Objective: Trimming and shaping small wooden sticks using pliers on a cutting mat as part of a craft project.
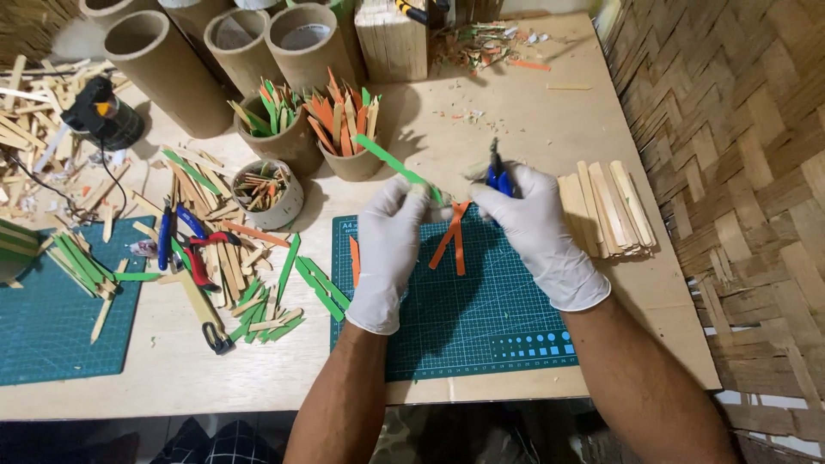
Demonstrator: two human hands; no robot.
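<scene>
A pale wooden table (533,129) carries everything, with a woven wall (730,155) at three o'clock. At the centre lies a dark green cutting mat (481,318), and a second one (43,318) sits at nine o'clock. Cardboard tubes (163,73) stand at eleven o'clock, beside cups of coloured sticks (344,129). A stack of plain sticks (610,210) rests just right of the mat. Above the mat, the gloved left hand (387,249) pinches a green stick (400,167), angled toward eleven o'clock. The gloved right hand (537,236) is closed around blue-handled cutters (497,172). Orange sticks (453,236) lie below them.
</scene>
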